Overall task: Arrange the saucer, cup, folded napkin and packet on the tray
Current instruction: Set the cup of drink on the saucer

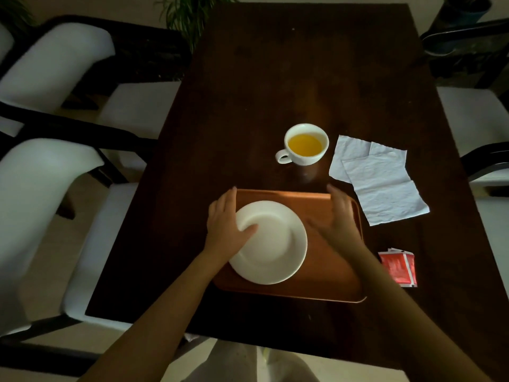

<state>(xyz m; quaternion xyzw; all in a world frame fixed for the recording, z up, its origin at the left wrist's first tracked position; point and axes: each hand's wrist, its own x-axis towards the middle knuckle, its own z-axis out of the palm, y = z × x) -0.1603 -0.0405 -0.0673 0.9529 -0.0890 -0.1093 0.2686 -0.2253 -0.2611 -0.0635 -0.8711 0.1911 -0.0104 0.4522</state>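
A white saucer (271, 242) lies on the left part of an orange tray (327, 268) near the table's front edge. My left hand (224, 226) grips the saucer's left rim, thumb on top of it. My right hand (340, 216) hovers flat over the tray's far right corner, fingers apart, holding nothing. Beyond the tray stands a white cup (304, 144) of yellow liquid, handle pointing left. A crumpled white napkin (377, 179) lies spread out to the cup's right. A red packet (399, 267) lies on the table right of the tray.
The dark wooden table (289, 73) stretches away from me. White-cushioned chairs (41, 188) stand along the left side and more (479, 117) along the right. A potted plant (190, 15) is past the far left corner.
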